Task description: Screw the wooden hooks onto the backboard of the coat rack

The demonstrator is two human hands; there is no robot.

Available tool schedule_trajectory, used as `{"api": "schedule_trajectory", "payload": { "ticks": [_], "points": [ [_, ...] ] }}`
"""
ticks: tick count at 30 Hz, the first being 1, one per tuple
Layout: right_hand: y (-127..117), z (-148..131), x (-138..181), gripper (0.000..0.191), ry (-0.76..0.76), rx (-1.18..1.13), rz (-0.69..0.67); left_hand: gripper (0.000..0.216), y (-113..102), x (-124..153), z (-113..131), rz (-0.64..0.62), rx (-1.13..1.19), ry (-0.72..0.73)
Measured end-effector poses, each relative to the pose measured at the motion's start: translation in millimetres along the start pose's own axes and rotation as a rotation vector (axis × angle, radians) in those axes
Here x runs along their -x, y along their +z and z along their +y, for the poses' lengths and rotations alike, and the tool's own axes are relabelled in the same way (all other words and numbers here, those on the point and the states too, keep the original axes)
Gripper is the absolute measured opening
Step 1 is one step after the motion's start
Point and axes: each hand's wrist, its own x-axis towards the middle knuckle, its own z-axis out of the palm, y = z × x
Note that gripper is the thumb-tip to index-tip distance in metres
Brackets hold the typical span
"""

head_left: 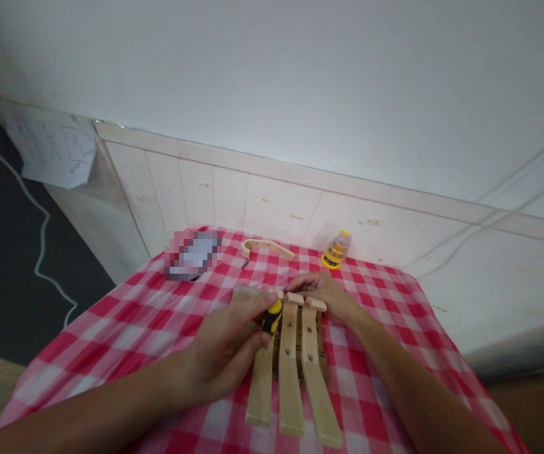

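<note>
My left hand (224, 347) grips a small yellow-and-black screwdriver (272, 317) upright between thumb and fingers. Its tip is hidden, above the leftmost of three pale wooden hooks (292, 366). Two screws show in each of the middle and right hooks, which are fixed across a darker wooden board (323, 359). At the far end, my right hand (321, 293) curls its fingers around the hook rack behind the rounded hook ends; its fingertips are partly hidden.
A loose wooden hook (269, 246) lies farther back, with a small dark metal piece (245, 263) beside it. A clear-and-yellow bit case (336, 250) stands near the panelled wall (229, 189). A partly blurred phone-like object (198, 255) rests at left on the checked tablecloth (149, 328).
</note>
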Motion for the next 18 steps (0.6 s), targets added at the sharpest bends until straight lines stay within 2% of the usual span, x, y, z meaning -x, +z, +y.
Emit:
{"api": "schedule_trajectory", "payload": {
  "ticks": [5, 13, 18],
  "points": [
    [0, -1, 0, 0.025, 0.008, 0.005, 0.001, 0.060, -2, 0, -1, -0.037, -0.025, 0.038],
    [0, 0, 0, 0.024, 0.009, -0.004, -0.002, 0.057, -1, 4, -3, -0.035, -0.012, -0.032],
    [0, -1, 0, 0.022, 0.015, -0.010, -0.004, 0.053, -7, -8, 2, -0.014, -0.067, 0.060]
  ]
}}
